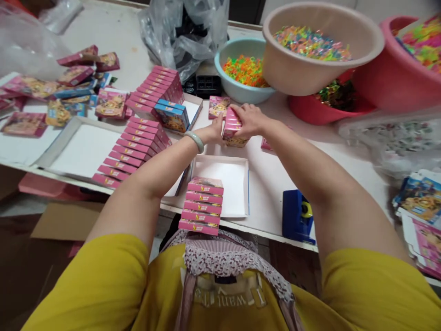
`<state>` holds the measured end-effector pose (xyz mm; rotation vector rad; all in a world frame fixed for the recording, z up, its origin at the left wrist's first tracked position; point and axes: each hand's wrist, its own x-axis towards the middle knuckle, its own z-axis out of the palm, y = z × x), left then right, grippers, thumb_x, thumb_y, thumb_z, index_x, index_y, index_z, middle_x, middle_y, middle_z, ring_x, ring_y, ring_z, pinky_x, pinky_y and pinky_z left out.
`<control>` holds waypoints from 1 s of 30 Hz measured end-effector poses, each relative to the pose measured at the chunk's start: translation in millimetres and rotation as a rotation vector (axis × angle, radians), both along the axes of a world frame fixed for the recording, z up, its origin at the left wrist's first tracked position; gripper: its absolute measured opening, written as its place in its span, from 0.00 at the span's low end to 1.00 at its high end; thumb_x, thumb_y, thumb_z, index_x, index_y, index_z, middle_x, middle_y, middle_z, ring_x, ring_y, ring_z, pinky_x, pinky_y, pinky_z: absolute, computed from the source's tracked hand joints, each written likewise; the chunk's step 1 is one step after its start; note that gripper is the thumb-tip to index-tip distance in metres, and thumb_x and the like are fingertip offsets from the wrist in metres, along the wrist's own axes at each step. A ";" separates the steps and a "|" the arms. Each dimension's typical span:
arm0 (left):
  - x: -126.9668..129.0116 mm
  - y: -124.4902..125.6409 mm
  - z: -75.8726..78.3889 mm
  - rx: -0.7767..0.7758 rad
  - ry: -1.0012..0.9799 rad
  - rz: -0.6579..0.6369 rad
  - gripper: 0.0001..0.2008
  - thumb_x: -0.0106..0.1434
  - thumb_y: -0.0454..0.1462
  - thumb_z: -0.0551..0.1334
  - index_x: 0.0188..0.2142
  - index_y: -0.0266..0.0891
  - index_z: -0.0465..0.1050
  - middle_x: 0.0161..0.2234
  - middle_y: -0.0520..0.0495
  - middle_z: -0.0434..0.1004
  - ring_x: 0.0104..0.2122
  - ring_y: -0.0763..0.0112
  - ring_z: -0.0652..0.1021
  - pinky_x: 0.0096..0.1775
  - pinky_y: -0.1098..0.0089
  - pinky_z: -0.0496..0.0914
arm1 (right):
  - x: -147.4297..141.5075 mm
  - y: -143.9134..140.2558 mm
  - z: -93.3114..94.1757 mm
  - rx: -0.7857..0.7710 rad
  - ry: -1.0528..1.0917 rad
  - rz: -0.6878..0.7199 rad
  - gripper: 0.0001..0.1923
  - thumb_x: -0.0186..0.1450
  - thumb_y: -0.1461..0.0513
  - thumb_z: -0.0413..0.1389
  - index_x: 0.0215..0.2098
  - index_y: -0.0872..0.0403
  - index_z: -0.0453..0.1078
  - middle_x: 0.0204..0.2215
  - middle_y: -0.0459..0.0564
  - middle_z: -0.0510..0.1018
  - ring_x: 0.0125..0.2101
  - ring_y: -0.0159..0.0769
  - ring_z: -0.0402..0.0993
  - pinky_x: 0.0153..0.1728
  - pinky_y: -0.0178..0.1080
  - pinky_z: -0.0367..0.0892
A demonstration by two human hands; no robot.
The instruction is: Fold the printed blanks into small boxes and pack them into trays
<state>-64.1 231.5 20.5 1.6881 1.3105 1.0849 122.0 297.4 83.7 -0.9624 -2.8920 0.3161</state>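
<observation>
My left hand (217, 131) and my right hand (250, 118) close from both sides around a short stack of small pink boxes (232, 125) in the middle of the table. Behind that stack a single pink box (218, 105) lies flat. Just below my hands is an open shallow white tray box (234, 184). A row of pink boxes (203, 200) leans overlapped along its left part, reaching past the table's front edge. Parts of my fingers are hidden behind the stack.
More overlapped pink boxes (129, 147) and blue boxes (171, 115) fill trays on the left. Loose boxes are heaped farther left. A blue tape dispenser (294, 215) stands at the front right. Basins, including a pale blue one (241, 92) and a beige one (296, 69), hold colourful pieces.
</observation>
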 end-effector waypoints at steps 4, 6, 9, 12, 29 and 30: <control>-19.6 -113.3 63.0 0.026 -0.026 0.051 0.41 0.48 0.44 0.74 0.59 0.40 0.64 0.59 0.38 0.65 0.67 0.42 0.56 0.64 0.46 0.57 | 22.0 -42.9 38.2 0.006 0.230 -0.056 0.56 0.53 0.44 0.66 0.70 0.54 0.46 0.65 0.61 0.56 0.63 0.69 0.52 0.61 0.66 0.49; -24.4 -192.5 80.0 0.045 0.078 -0.071 0.40 0.47 0.48 0.75 0.58 0.46 0.66 0.61 0.40 0.64 0.67 0.42 0.56 0.65 0.44 0.55 | 25.8 -67.5 55.5 -0.069 0.308 -0.007 0.53 0.55 0.46 0.65 0.70 0.52 0.46 0.64 0.57 0.58 0.63 0.64 0.55 0.62 0.61 0.52; -25.0 -283.0 68.9 0.099 0.354 -0.205 0.53 0.43 0.54 0.75 0.66 0.53 0.55 0.69 0.39 0.48 0.69 0.39 0.46 0.66 0.38 0.48 | 14.5 -95.0 60.5 -0.276 0.279 0.129 0.51 0.53 0.49 0.67 0.69 0.47 0.51 0.64 0.51 0.62 0.62 0.60 0.59 0.63 0.56 0.56; -21.9 -312.9 36.9 0.139 0.504 -0.183 0.57 0.51 0.53 0.71 0.71 0.52 0.38 0.71 0.36 0.38 0.70 0.38 0.43 0.65 0.36 0.49 | -11.8 -106.5 46.7 -0.393 0.191 0.182 0.53 0.48 0.50 0.70 0.68 0.46 0.54 0.63 0.51 0.64 0.60 0.58 0.62 0.62 0.55 0.59; -40.8 -279.5 18.4 0.353 0.360 -0.246 0.47 0.60 0.45 0.65 0.71 0.44 0.40 0.64 0.32 0.55 0.66 0.45 0.59 0.65 0.47 0.59 | -39.9 -110.0 32.1 -0.260 -0.112 0.162 0.51 0.53 0.48 0.62 0.69 0.50 0.50 0.57 0.58 0.68 0.54 0.56 0.68 0.55 0.54 0.66; -41.2 -278.7 18.4 0.347 0.355 -0.250 0.47 0.60 0.45 0.65 0.71 0.44 0.40 0.65 0.32 0.55 0.66 0.45 0.58 0.65 0.47 0.58 | -41.9 -115.5 31.3 -0.239 -0.122 0.142 0.51 0.53 0.47 0.62 0.70 0.50 0.50 0.56 0.58 0.69 0.53 0.56 0.69 0.54 0.54 0.67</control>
